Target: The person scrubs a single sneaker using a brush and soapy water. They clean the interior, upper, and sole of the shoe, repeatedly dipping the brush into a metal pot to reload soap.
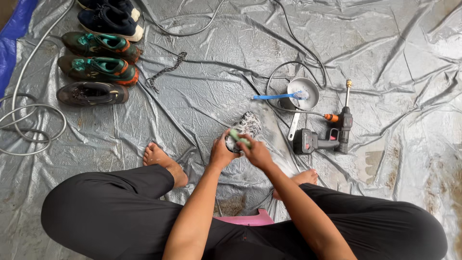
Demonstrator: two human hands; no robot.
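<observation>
A soapy patterned shoe is held over a grey tarp, its long axis pointing away and slightly right. The left hand grips its near end; the right hand holds a green brush against it.

grey tarp — blue toothbrush, green-orange shoes, patterned shoe

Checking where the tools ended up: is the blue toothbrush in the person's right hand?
No. The blue toothbrush lies across the metal pan, while the right hand holds a green brush against the shoe.
</observation>
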